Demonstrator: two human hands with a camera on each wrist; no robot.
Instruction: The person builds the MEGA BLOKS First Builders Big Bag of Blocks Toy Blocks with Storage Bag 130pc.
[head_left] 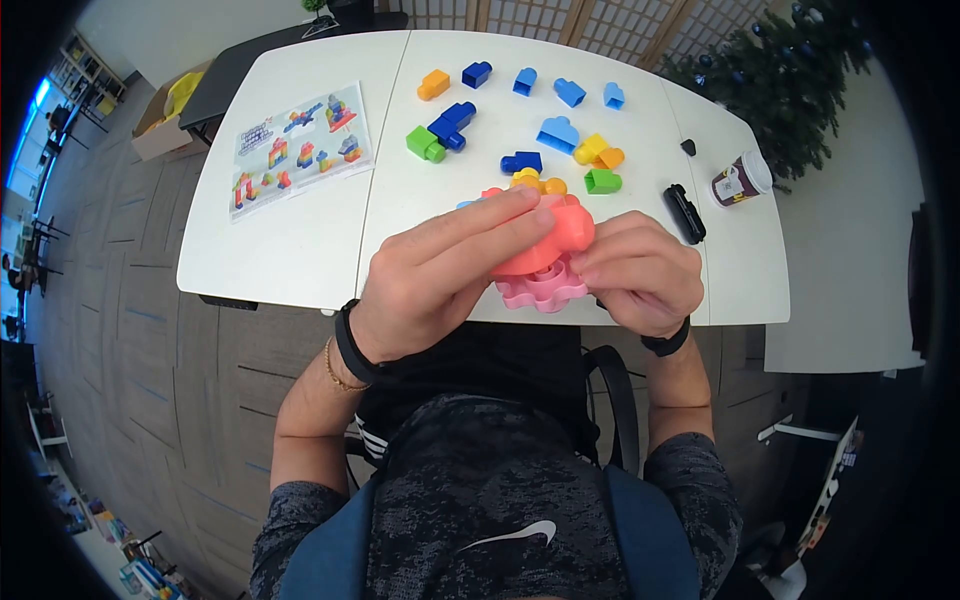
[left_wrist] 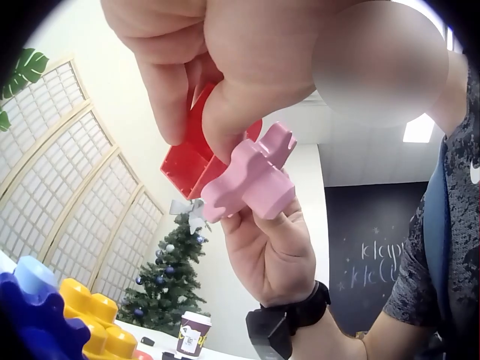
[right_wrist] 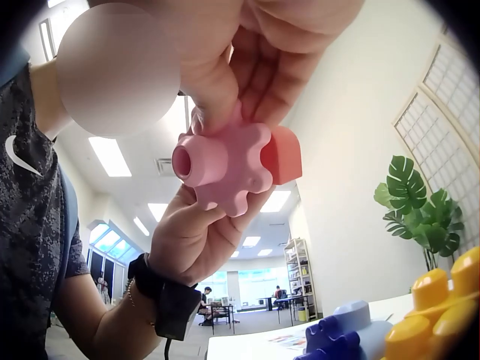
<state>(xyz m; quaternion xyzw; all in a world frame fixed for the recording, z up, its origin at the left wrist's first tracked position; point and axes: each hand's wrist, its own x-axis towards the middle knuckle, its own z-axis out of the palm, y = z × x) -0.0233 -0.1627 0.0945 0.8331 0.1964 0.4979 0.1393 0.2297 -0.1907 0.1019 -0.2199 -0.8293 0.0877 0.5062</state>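
Both hands are raised over the table's near edge. The left hand (head_left: 440,265) grips a red block (head_left: 545,245), thumb and fingers around it in the left wrist view. Just below the block in the head view is a pink gear-shaped piece (head_left: 540,292), which the right hand (head_left: 645,275) pinches at its edge. The pink gear (right_wrist: 238,166) lies against the red block (right_wrist: 285,156) in the right wrist view; how far they are joined is hidden. Behind the hands are yellow pieces (head_left: 553,186), partly covered.
Loose blue, orange, yellow and green blocks, such as a green one (head_left: 603,181), lie across the table (head_left: 290,255). A printed picture sheet (head_left: 300,150) is at the left. At the right are a black object (head_left: 685,213) and a paper cup (head_left: 741,180).
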